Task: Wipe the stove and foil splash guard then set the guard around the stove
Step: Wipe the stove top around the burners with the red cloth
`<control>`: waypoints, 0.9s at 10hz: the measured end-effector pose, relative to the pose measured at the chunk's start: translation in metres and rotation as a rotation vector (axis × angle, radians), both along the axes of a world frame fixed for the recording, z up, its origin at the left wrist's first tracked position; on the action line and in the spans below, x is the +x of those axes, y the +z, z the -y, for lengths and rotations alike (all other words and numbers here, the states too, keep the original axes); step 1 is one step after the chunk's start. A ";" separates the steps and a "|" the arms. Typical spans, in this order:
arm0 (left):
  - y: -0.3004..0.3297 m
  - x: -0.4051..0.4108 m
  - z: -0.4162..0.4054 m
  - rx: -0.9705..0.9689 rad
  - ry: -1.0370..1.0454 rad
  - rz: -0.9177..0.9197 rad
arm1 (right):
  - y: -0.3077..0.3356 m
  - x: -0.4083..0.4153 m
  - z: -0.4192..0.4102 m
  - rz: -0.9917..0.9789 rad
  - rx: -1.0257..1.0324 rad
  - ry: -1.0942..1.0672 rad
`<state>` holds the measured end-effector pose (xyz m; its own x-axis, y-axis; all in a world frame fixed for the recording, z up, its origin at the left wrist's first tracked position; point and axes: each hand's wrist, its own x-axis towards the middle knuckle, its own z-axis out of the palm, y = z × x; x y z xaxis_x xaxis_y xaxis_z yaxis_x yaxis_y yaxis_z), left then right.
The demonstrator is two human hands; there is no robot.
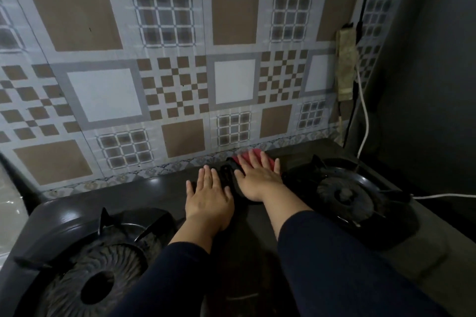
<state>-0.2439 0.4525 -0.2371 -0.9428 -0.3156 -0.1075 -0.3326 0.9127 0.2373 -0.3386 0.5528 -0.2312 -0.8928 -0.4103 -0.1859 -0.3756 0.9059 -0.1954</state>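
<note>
Wiping looks underway: on the stove [164,188], between its two burners near the back edge, the right hand [257,177] presses flat, fingers spread, on a red-and-black cloth [253,156], the left hand [208,193] lies open beside it, and no foil guard shows.

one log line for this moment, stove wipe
step: wiping stove | right hand: flat on red cloth | left hand: flat on stove | guard: unseen

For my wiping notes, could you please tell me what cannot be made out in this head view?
- Cloth: mostly hidden under the right hand.
- Stove front: cut off by the bottom edge and covered by sleeves.
- Foil splash guard: not in view.
- Grime on the stove: too dark to judge.
</note>
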 end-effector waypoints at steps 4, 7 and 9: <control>-0.009 -0.005 0.005 -0.086 -0.036 -0.082 | 0.015 -0.113 -0.027 0.077 0.212 -0.766; -0.010 -0.008 0.004 -0.088 -0.022 -0.078 | 0.032 -0.142 -0.070 0.172 0.155 -1.064; -0.012 -0.011 0.003 -0.098 -0.025 -0.049 | 0.030 -0.094 -0.014 0.102 0.194 -0.749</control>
